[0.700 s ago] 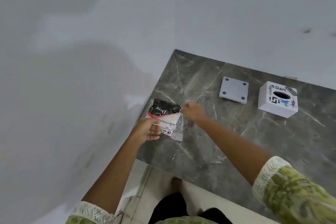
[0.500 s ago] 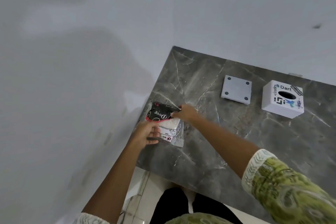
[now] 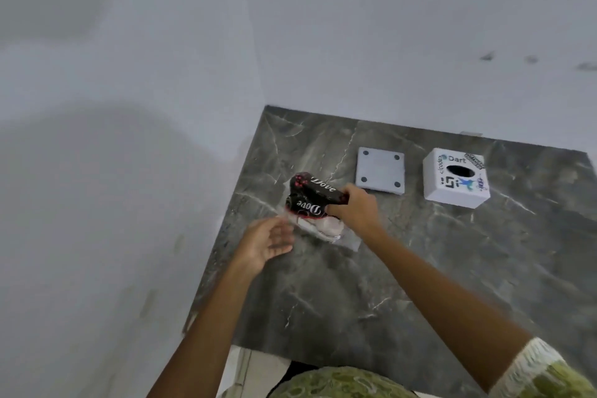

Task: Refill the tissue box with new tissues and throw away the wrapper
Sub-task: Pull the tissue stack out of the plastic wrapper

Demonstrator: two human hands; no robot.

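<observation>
Tissue pack [image 3: 315,203], black-wrapped and folded over, lies at the grey marble counter [image 3: 420,268] near its left edge, the right hand [image 3: 353,208] clenched on its wrapper. The left hand [image 3: 269,241] hovers released at seven o'clock; tissue box [image 3: 455,176] and its base plate [image 3: 380,170] stand toward two o'clock.

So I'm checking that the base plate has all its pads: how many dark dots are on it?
4, one near each corner of the base plate, which lies flat on the countertop between the tissue pack and the tissue box. None looks hidden.
</observation>
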